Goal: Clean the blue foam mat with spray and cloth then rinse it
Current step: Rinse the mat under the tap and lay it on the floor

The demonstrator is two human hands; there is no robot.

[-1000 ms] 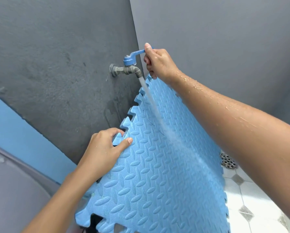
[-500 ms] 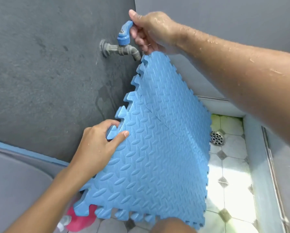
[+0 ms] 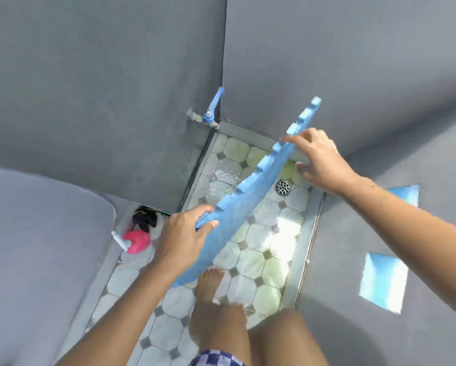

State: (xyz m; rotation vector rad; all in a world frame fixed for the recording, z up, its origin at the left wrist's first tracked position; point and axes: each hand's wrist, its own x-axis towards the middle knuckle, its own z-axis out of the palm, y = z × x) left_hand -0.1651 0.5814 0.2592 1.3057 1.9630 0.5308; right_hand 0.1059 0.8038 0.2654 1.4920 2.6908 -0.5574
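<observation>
We hold the blue foam mat [image 3: 237, 212] in the air over the tiled floor [image 3: 250, 262], turned nearly edge-on to the camera. It runs from near left to far right, with its toothed edge uppermost.

The left hand [image 3: 184, 236] grips the near-left part of the mat. Its thumb lies across the face towards us and its fingers curl over the toothed edge.

The right hand [image 3: 319, 159] is at the far-right part of the mat. Its fingers are stretched out with the fingertips on the toothed edge. The thumb is apart from them, below. This hand is blurred, so we cannot tell whether the thumb closes on the mat.

The tap [image 3: 208, 118] sits on the grey wall [image 3: 102, 101] beyond the mat, near the corner. Its blue handle [image 3: 218, 97] points upwards. A wet patch [image 3: 220, 180] lies on the tiles below it, and the round drain [image 3: 283, 186] is just right of the mat.

A pink spray bottle [image 3: 137, 241] lies on the floor at the left, with a dark cloth [image 3: 145, 219] just beyond it.

One bare foot [image 3: 211, 281] stands on the tiles under the mat's near end.
</observation>
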